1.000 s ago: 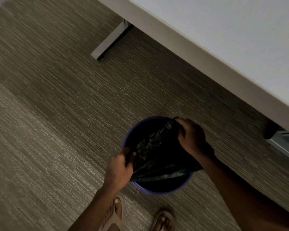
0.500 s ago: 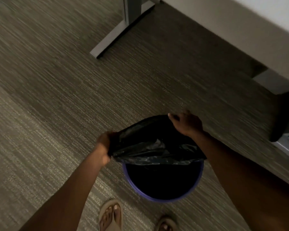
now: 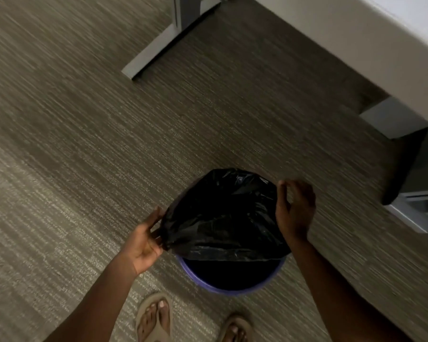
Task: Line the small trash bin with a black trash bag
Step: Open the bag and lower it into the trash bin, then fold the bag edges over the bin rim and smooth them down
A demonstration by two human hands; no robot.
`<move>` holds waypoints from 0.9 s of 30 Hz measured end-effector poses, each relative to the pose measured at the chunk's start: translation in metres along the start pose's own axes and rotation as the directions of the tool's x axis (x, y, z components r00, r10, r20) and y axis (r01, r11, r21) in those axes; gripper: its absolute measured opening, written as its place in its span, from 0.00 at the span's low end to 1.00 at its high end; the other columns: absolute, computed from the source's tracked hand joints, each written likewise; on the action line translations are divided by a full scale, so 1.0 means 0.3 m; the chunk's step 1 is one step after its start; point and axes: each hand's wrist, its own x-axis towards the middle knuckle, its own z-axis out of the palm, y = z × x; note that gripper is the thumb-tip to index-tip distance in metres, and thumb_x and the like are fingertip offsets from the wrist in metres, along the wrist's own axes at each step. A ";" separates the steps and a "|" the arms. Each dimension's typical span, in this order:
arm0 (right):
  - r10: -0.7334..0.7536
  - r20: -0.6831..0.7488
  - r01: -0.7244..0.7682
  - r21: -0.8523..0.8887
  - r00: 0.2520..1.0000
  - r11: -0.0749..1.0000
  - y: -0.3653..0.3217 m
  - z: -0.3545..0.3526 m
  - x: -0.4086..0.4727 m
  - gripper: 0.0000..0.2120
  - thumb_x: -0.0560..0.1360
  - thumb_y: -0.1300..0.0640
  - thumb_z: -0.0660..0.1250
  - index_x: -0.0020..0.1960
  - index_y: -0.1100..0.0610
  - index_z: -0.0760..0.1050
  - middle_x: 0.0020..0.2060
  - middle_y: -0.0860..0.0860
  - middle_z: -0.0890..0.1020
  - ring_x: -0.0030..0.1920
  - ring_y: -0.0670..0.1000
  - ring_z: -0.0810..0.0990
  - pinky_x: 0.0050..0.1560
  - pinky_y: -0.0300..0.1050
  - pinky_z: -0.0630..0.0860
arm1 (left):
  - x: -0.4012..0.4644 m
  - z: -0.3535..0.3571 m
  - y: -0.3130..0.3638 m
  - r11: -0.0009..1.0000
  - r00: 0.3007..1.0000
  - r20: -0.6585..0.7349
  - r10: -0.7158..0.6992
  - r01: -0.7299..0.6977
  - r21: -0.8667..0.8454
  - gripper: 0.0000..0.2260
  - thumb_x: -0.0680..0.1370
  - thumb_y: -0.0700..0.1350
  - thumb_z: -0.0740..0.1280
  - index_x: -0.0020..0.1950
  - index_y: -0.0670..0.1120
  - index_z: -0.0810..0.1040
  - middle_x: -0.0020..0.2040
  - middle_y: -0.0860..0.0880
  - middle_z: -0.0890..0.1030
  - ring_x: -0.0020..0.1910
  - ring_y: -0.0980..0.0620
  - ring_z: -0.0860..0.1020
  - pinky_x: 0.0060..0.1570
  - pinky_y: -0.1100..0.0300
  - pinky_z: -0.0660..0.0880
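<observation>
A small round trash bin with a purple rim (image 3: 223, 290) stands on the carpet just in front of my feet. A black trash bag (image 3: 223, 213) is stretched over the far part of the bin's mouth; the near part of the rim is bare, with a dark inside. My left hand (image 3: 143, 240) grips the bag's left edge outside the rim, palm turned up. On the opposite side my right hand (image 3: 294, 211) pinches the bag's right edge with fingers curled. The bin's body is hidden under the bag and rim.
A white desk (image 3: 356, 45) overhangs the top right. Its grey metal foot (image 3: 163, 45) lies on the carpet ahead, and a second grey foot (image 3: 410, 213) lies to the right of the bin. My sandalled feet (image 3: 153, 319) are at the bottom edge.
My hands have drawn apart and spread the crumpled bag wide over the far side of the rim. The view has tilted so the desk sits further up and right.
</observation>
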 end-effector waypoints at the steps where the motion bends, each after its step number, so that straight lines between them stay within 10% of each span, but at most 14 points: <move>1: 0.011 0.018 -0.011 -0.016 1.000 1.000 0.027 -0.027 -0.050 0.15 0.82 0.48 0.65 0.56 0.58 0.84 0.60 0.60 0.83 0.63 0.63 0.79 0.60 0.56 0.76 | -0.005 0.002 -0.010 1.000 1.000 0.019 0.019 -0.019 0.001 0.15 0.76 0.54 0.73 0.55 0.46 0.86 0.55 0.43 0.88 0.55 0.41 0.86 0.48 0.47 0.84; 7: 0.082 0.440 -0.110 0.039 0.894 0.993 0.167 -0.142 -0.308 0.32 0.82 0.45 0.65 0.83 0.44 0.56 0.82 0.51 0.63 0.80 0.51 0.64 0.72 0.50 0.71 | -0.035 0.023 -0.087 0.962 0.983 0.090 0.163 -0.178 0.206 0.25 0.72 0.41 0.75 0.69 0.48 0.78 0.64 0.45 0.85 0.63 0.44 0.83 0.56 0.48 0.83; 11: 0.119 0.571 -0.202 0.083 0.812 0.976 0.202 -0.162 -0.333 0.35 0.83 0.45 0.59 0.84 0.41 0.45 0.78 0.42 0.67 0.70 0.45 0.75 0.54 0.30 0.77 | -0.060 0.015 -0.109 0.811 0.984 0.142 0.108 -0.170 0.560 0.30 0.65 0.40 0.81 0.64 0.56 0.78 0.59 0.55 0.87 0.59 0.56 0.84 0.51 0.64 0.82; 17: 0.251 0.723 -0.332 -0.032 0.644 0.943 0.266 -0.192 -0.359 0.32 0.80 0.35 0.51 0.82 0.41 0.56 0.55 0.50 0.85 0.44 0.40 0.82 0.36 0.33 0.76 | -0.084 -0.059 -0.074 0.658 0.991 0.132 0.031 -0.120 0.743 0.34 0.67 0.37 0.81 0.70 0.52 0.76 0.61 0.48 0.86 0.62 0.50 0.83 0.54 0.62 0.79; 19: 0.303 0.754 -0.355 -0.098 0.584 0.930 0.285 -0.207 -0.377 0.29 0.81 0.36 0.51 0.81 0.41 0.61 0.53 0.60 0.87 0.44 0.55 0.86 0.42 0.55 0.81 | -0.094 -0.093 -0.081 0.657 0.995 0.101 0.017 -0.087 0.749 0.35 0.66 0.37 0.81 0.72 0.48 0.75 0.60 0.43 0.86 0.63 0.43 0.82 0.54 0.57 0.80; 21: 0.346 0.767 -0.423 -0.108 0.541 0.900 0.286 -0.223 -0.391 0.26 0.82 0.37 0.52 0.77 0.41 0.67 0.60 0.56 0.86 0.48 0.52 0.88 0.48 0.54 0.83 | -0.114 -0.114 -0.098 0.674 0.998 0.064 -0.003 -0.045 0.738 0.39 0.65 0.39 0.82 0.74 0.49 0.73 0.59 0.41 0.86 0.60 0.43 0.84 0.53 0.55 0.82; 27: 0.542 0.438 -0.645 0.122 0.717 0.754 0.194 -0.258 -0.427 0.21 0.80 0.45 0.69 0.71 0.46 0.72 0.56 0.48 0.83 0.51 0.49 0.85 0.47 0.51 0.82 | -0.206 -0.045 -0.183 0.636 0.986 -0.012 0.167 -0.098 0.765 0.48 0.70 0.37 0.80 0.83 0.54 0.57 0.69 0.47 0.77 0.55 0.55 0.81 0.45 0.66 0.78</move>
